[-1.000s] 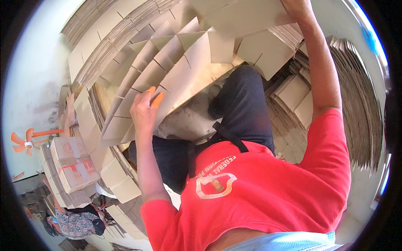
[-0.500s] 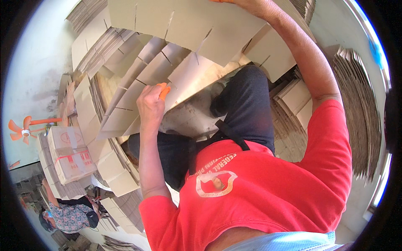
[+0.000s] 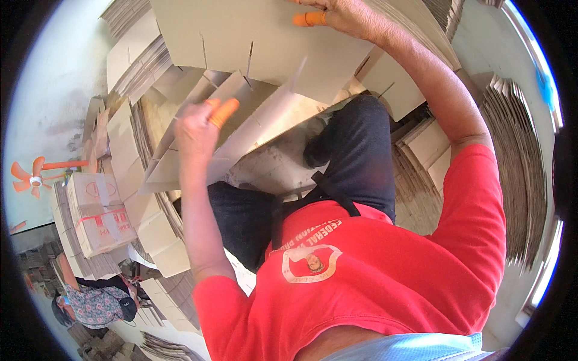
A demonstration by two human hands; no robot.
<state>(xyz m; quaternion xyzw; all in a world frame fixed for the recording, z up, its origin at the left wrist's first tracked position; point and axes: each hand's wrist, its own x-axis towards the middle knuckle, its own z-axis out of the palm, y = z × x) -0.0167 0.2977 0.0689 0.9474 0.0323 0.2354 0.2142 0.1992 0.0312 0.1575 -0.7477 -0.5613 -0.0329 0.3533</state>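
A broad tan cardboard sheet with slits along its near edge spans the top of the view. My right hand reaches over it, orange finger covers on its fingers. These fingers stretch out flat over the sheet, partly cut off by the upper border. My left hand, also with orange finger covers, is above a folded, slotted cardboard piece near the sheet's left part. Motion blurs its bent fingers, and whether they grip cardboard cannot be made out.
Stacked cardboard stands at the right, and more slotted sheets lie at the upper left. A taped carton sits on a stack at the left, near an orange fan. Another person is at the lower left.
My left hand has moved up and left and looks more blurred. The large sheet has shifted slightly downward, and more of my right hand shows at the top.
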